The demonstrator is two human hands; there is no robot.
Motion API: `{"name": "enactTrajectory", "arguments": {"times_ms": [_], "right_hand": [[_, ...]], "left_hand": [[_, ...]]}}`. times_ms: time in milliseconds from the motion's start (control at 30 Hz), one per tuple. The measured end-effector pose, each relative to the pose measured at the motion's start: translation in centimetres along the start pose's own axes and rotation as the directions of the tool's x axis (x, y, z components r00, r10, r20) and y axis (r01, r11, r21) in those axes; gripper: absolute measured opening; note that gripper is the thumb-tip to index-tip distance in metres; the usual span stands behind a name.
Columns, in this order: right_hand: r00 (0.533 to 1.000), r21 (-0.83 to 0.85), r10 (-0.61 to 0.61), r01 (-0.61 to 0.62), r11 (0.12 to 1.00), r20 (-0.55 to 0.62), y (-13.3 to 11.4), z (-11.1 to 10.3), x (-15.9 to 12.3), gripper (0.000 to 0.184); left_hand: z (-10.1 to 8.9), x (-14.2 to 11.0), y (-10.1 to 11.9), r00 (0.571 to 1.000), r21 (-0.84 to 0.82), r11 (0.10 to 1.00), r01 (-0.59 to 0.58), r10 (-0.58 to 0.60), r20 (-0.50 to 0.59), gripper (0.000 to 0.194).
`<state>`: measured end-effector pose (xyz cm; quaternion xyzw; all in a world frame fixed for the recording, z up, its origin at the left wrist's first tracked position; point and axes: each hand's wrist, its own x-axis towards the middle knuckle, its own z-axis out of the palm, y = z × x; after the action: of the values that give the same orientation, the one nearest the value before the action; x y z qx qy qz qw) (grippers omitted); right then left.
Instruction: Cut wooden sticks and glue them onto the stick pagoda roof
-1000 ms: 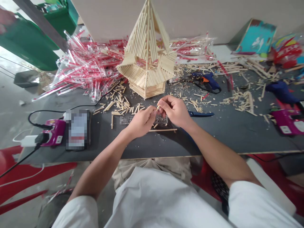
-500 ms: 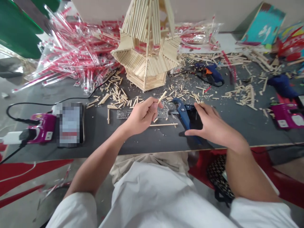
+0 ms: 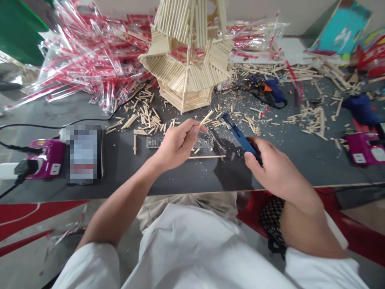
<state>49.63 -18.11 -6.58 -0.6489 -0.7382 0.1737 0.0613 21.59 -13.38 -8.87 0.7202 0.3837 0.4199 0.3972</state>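
Note:
Pinched in my left hand (image 3: 179,142) is a thin wooden stick (image 3: 206,119), its free end pointing up and to the right. My right hand (image 3: 270,162) grips a blue cutter (image 3: 240,136), the kind with a hooked jaw, held above the table on its edge. Beneath my left hand lies a clear plastic ruler (image 3: 207,142), partly covered by the fingers. One longer stick (image 3: 207,157) rests just in front of the ruler. Behind both hands stands a tiered pagoda-like model (image 3: 188,76) built of sticks.
Plastic wrappers with red strips (image 3: 99,60) heap at the back left. Cut stick pieces (image 3: 147,116) litter the table. A blue glue gun (image 3: 272,90) lies at back right. A phone (image 3: 84,154) and purple power sockets (image 3: 49,158) with cables sit left; another purple socket (image 3: 362,147) is right.
My right hand has closed around the cutter and lifted it off the table, turning it on edge. My left hand keeps its pinch on the stick. The view has shifted slightly.

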Motion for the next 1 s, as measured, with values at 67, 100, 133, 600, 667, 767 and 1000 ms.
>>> {"name": "enactTrajectory", "arguments": {"times_ms": [67, 100, 133, 600, 667, 767, 1000], "right_hand": [[0.998, 0.2, -0.032, 0.022, 0.979, 0.046, -0.6, -0.4, -0.2, 0.046], [0.997, 0.289, -0.052, 0.033, 0.957, 0.057, -1.0, -0.5, -0.2, 0.045], [0.995, 0.367, -0.07, 0.04, 0.929, 0.069, -1.4, -0.6, -0.3, 0.046], [0.986, 0.674, -0.104, -0.009, 0.739, 0.128, -5.5, 0.8, 0.1, 0.04], [0.988, 0.69, -0.099, -0.013, 0.724, 0.122, -5.8, 0.9, 0.0, 0.039], [0.989, 0.698, -0.097, -0.01, 0.716, 0.114, -6.1, 0.9, -0.2, 0.038], [0.986, 0.674, -0.107, -0.007, 0.739, 0.127, -6.3, 0.8, -0.2, 0.038]], "left_hand": [[0.0, 0.0, 0.2, 1.0, 0.013, 1.0, 0.008, -0.008, -0.009, 0.031], [0.0, 0.0, 0.3, 1.0, 0.02, 1.0, 0.018, -0.017, -0.015, 0.031], [0.0, 0.0, 0.3, 0.999, 0.025, 0.999, 0.028, -0.028, -0.022, 0.031], [-0.4, 0.2, 0.0, 0.993, 0.136, 0.984, 0.117, -0.111, -0.046, 0.038], [-0.5, 0.2, 0.0, 0.995, 0.214, 0.972, 0.101, -0.096, -0.036, 0.036], [-0.5, 0.3, -0.1, 0.999, 0.31, 0.949, 0.049, -0.048, -0.011, 0.033], [-0.4, 0.1, -0.3, 1.0, 0.396, 0.918, 0.018, -0.017, -0.005, 0.03]]}}
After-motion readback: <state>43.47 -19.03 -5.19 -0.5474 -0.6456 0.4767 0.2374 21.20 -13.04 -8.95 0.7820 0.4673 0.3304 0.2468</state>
